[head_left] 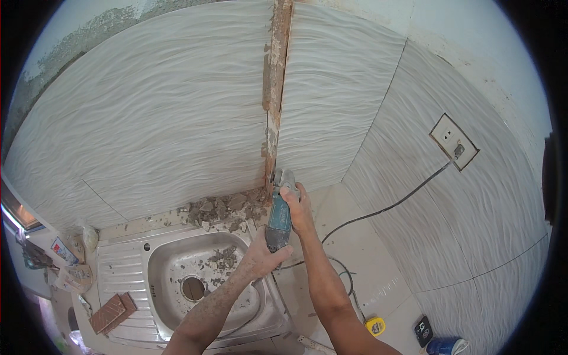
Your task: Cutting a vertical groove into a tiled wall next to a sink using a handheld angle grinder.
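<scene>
The grinder (279,216) spans left grip (265,258) to right grip (301,210).

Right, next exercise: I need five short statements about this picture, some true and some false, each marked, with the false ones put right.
1. The left hand grips the rear of the teal power tool, the right hand its front. True.
2. The wall outlet has nothing plugged in. False: a plug sits in the wall outlet.
3. Broken rubble lies in the sink basin. True.
4. The tape measure is blue and lies in the sink basin. False: the tape measure is yellow and lies to the right of the sink basin.
5. The wall tiles have a wavy pattern. True.
</scene>
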Demonstrator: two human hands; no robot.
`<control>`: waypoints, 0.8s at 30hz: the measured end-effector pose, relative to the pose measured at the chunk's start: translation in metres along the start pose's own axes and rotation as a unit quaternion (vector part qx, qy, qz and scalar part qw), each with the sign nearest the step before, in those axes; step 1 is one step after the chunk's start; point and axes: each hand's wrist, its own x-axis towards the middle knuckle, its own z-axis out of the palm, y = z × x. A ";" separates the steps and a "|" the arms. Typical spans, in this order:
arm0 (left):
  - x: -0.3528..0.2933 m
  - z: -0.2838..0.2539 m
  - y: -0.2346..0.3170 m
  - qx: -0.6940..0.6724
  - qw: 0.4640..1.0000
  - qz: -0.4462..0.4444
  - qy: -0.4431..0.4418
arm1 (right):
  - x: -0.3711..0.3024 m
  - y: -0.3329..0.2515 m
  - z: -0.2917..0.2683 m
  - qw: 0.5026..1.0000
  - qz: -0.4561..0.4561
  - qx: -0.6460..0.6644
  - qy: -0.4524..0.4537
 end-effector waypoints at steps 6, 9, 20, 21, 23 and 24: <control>0.001 0.001 0.003 -0.010 1.000 0.010 -0.006 | 0.007 0.011 -0.005 1.000 0.000 0.001 -0.006; -0.003 0.000 0.011 0.003 1.000 -0.007 0.001 | 0.007 0.010 -0.005 1.000 -0.001 0.004 -0.010; -0.001 0.000 0.008 0.002 1.000 0.002 -0.004 | 0.005 0.009 -0.004 1.000 -0.004 0.002 0.003; -0.001 -0.001 0.006 0.002 1.000 0.011 -0.001 | 0.005 0.008 -0.003 1.000 -0.006 0.000 0.001; -0.001 0.000 0.005 0.007 1.000 0.012 0.003 | 0.006 0.009 -0.003 1.000 -0.003 -0.005 0.000; 0.000 0.000 0.004 0.011 1.000 0.014 0.007 | 0.006 0.010 -0.004 1.000 0.000 -0.010 0.001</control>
